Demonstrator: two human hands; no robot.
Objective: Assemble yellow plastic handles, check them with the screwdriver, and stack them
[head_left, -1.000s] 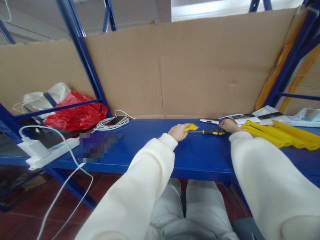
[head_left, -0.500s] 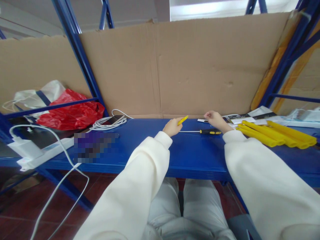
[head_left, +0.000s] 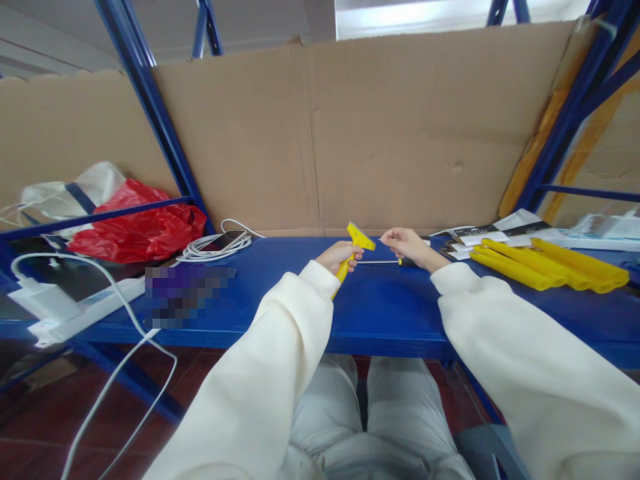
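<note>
My left hand (head_left: 338, 256) is closed around the yellow handle of a scraper (head_left: 361, 237). Its wide T-shaped head points up and to the right, and the handle end comes out below my fingers. Close to the right of that head, my right hand (head_left: 407, 245) pinches thumb and fingers together; whatever may be between the fingertips is too small to make out. Beneath my right hand a screwdriver (head_left: 376, 262) lies on the blue table (head_left: 385, 313), its thin shaft towards the left and its black and yellow handle mostly hidden.
Several yellow handles or tubes (head_left: 550, 268) lie at the right, in front of black and white packets (head_left: 483, 235). A coiled white cable (head_left: 213, 249), a power strip (head_left: 90, 312) and a red plastic bag (head_left: 143, 223) are on the left. Cardboard (head_left: 370, 133) stands behind the table.
My left hand has turned the scraper so its head and handle now show. My right hand has moved left from near the packets to beside the scraper head, over the screwdriver handle.
</note>
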